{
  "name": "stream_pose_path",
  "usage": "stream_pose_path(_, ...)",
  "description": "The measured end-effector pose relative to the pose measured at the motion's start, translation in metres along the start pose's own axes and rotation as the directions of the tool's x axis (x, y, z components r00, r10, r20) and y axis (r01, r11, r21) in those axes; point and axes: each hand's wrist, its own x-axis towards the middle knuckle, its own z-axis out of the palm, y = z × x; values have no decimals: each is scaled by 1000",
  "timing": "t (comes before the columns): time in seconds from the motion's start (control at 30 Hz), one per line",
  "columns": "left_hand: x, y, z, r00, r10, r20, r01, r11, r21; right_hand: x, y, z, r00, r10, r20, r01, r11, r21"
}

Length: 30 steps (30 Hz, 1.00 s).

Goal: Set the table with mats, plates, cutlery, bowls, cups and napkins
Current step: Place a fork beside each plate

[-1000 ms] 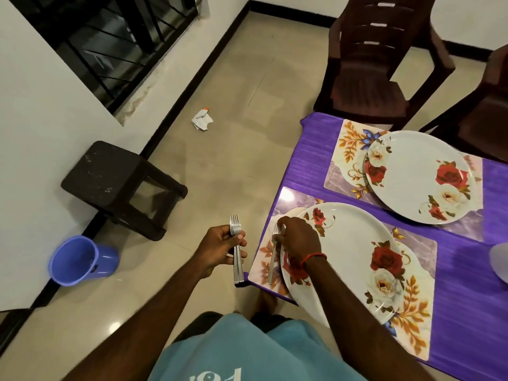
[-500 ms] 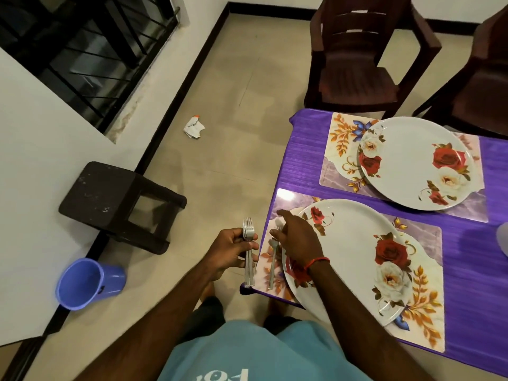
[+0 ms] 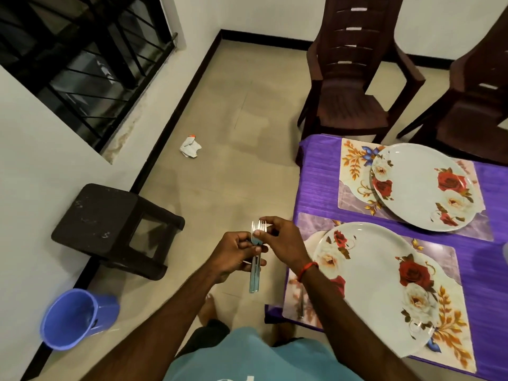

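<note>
My right hand (image 3: 283, 243) is back from the near mat (image 3: 439, 259), where one fork (image 3: 301, 306) now lies beside the plate (image 3: 371, 270); it pinches the fork bundle (image 3: 255, 273) gripped in my left hand (image 3: 233, 254), beside the surface (image 3: 316, 171).

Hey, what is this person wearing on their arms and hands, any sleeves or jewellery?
No sleeve covers the left arm or the right arm, and the left hand and right hand have no gloves. A thin red thread band circles the right wrist. A light blue shirt with white lettering shows at the bottom edge.
</note>
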Motion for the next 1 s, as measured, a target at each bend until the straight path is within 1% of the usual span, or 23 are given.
stream_pose_path(0.13, 2, 4, -45, 999, -11, -35, 8, 997, -71, 18, -17, 31, 996, 49, -78, -48, 999, 24)
stream_pose_path(0.3, 11, 10, -108, 999, -23, -46, 18, 995, -98, 35, -46, 72, 987, 81, -138, -67, 993, 102)
stream_pose_path(0.37, 13, 16, -120, 999, -15, -35, 12, 995, -104, 37, -54, 79, 986, 110, -129, -93, 987, 128)
stream_pose_path(0.53, 16, 31, -166, 1000, -1, -10, 0, 993, -117, 44, -93, 116, 982, 175, -74, -148, 949, 277)
stream_pose_path(0.63, 18, 35, -180, 1000, 12, -2, -12, 994, -112, 51, -108, 123, 980, 185, -66, -153, 931, 332)
stream_pose_path(0.8, 32, 45, -192, 1000, 8, 24, -6, 996, -87, 66, -120, 123, 980, 177, -93, -134, 927, 351)
stream_pose_path(1.0, 64, 73, -195, 999, 6, 45, -2, 996, -86, 106, -124, 113, 966, 231, -115, -168, 900, 401)
